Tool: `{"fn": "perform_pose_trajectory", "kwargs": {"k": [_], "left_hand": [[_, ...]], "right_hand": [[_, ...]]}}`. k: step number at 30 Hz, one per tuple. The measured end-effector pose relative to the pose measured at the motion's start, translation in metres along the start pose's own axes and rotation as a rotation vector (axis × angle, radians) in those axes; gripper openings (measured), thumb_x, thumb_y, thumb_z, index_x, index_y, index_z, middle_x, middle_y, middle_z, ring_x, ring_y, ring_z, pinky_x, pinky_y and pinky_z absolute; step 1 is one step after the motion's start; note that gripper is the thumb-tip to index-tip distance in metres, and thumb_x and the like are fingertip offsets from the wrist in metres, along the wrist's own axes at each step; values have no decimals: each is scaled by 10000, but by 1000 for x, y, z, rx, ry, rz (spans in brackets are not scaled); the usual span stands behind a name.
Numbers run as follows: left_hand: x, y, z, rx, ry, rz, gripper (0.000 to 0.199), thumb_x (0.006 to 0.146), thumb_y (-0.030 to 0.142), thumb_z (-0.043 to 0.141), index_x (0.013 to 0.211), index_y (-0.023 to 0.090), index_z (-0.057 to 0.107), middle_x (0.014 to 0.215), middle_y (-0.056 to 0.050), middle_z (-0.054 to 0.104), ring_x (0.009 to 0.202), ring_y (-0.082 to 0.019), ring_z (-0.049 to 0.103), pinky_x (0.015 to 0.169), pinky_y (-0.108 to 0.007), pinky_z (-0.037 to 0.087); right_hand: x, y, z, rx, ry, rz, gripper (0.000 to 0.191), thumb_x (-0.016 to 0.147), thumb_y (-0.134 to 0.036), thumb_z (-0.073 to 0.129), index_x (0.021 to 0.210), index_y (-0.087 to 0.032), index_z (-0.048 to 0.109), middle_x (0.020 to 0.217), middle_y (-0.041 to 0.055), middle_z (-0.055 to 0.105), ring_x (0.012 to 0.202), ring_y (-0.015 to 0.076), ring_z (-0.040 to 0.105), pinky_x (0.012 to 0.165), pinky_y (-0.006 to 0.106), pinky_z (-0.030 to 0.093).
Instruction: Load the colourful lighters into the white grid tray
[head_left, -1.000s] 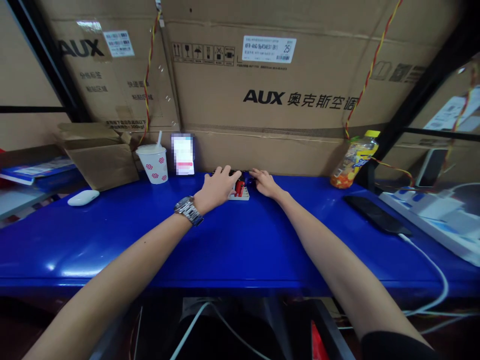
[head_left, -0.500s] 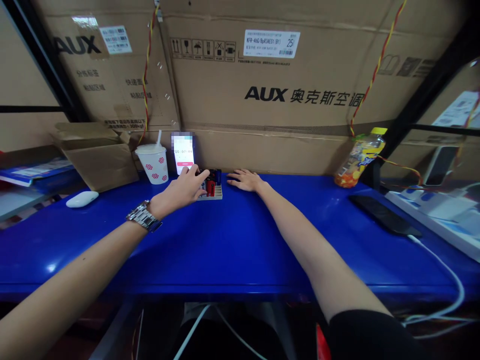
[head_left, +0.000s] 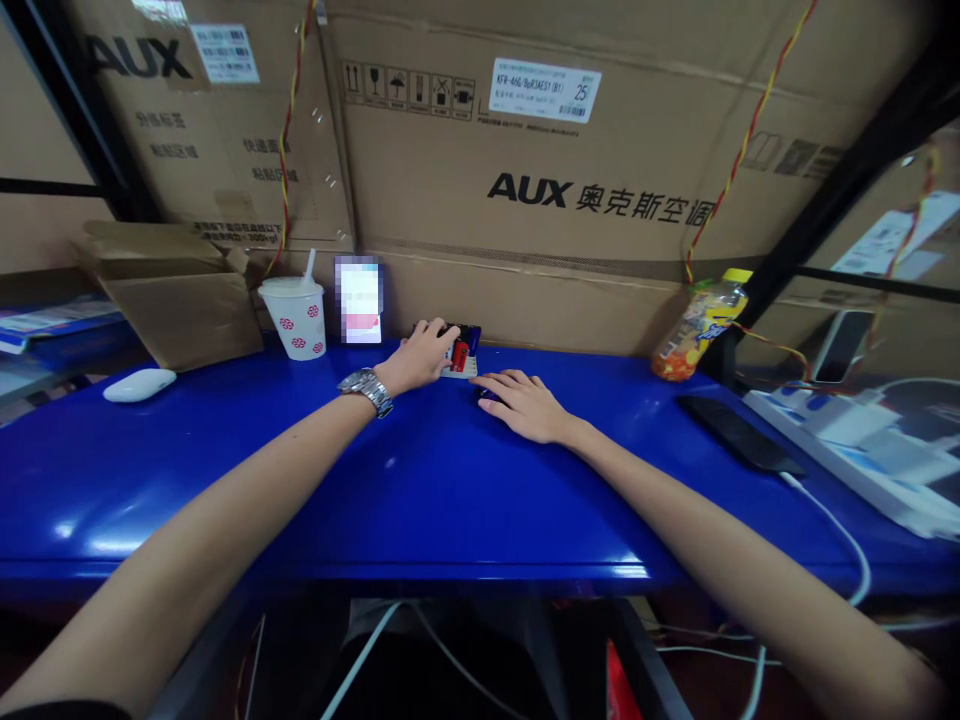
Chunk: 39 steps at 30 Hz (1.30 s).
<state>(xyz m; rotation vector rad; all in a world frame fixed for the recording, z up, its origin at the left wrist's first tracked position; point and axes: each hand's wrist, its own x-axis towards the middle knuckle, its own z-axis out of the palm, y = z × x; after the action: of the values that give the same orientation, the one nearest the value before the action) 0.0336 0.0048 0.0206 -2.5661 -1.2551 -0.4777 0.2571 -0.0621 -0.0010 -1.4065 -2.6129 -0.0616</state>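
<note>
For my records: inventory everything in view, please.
Tray: one, pale, rear middle
Tray pieces: several, red and dark, inside
Small item: one, dark, near tray
Table: one, blue, centre
Cup: one, white, left rear
Lit phone: one, bright, beside cup
Rounded case: one, white, left
Open carton: one, brown, left
Flat stack: one, blue, far left
Bottle: one, yellow cap, right rear
Flat phone: one, black, right
Power strip: one, white, far right
Large cartons: several, brown, behind
Wires: several, red-yellow, hanging
Cables: several, white, right and below
Rack posts: two, black, left and right
Watch: one, silver, left wrist
Left hand: one, bare, over tray
Right hand: one, bare, over small item
</note>
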Motion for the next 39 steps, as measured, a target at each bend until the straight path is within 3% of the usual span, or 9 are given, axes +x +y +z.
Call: {"fn": "perform_pose_trajectory", "kwargs": {"k": [5,9,11,15,21,27,33,39], "left_hand": [[5,9,2,-63,11,27,469,867,230,499,1315,117,415,1323,-183,469,1190,-316,427,975,-465,403],[-9,15,-8,-19,186,17,460,895,222,438,1337,98,401,1417,-201,400,1292,-318,358,1034,-501,334],[-17,24,-12,-26,215,78,372,919,210,386,1247,68,486,1300,-205,494,1214,-290,432,1017,-447,357],[-27,47,-7,-128,70,211,339,965,275,326,1025,97,609,986,-154,590,934,-245,531,866,-387,442],[-22,56,10,-240,-41,93,319,952,309,384,989,104,625,953,-142,586,896,-240,552,834,-375,448],[-31,38,2,-350,-129,-38,156,850,295,521,887,148,557,871,-106,614,769,-218,568,693,-337,444],[-51,28,-7,-493,-67,-133,143,800,234,522,919,167,563,806,-57,630,664,-172,561,637,-306,430],[-48,25,-5,-623,82,-293,119,784,274,576,811,170,627,730,-33,644,639,-153,550,617,-287,411]], "right_hand": [[1,3,-5,201,73,-24,499,963,-473,316,1402,-264,424,1411,91,494,1262,265,430,995,466,361],[-1,14,-17,181,157,-40,358,908,-349,393,1189,-220,574,1300,89,572,1206,274,452,967,448,358],[-4,22,-24,152,158,-54,280,862,-301,420,1038,-204,614,1159,88,631,1115,276,492,932,438,367],[-8,37,-27,157,127,-118,210,769,-278,507,918,-185,622,958,78,641,953,253,519,864,391,390],[-8,20,-18,39,102,-173,347,787,-328,563,1091,-184,650,1078,108,618,983,262,495,845,383,389],[-5,3,-16,37,86,-189,314,806,-249,535,1091,-173,643,1076,106,645,990,250,511,847,376,392],[1,0,-17,0,40,-236,313,835,-216,516,1105,-181,671,1075,118,644,979,259,510,830,389,393],[3,-2,-12,10,89,-214,280,916,-283,435,1089,-157,614,1064,136,636,988,263,530,852,409,406]]}}
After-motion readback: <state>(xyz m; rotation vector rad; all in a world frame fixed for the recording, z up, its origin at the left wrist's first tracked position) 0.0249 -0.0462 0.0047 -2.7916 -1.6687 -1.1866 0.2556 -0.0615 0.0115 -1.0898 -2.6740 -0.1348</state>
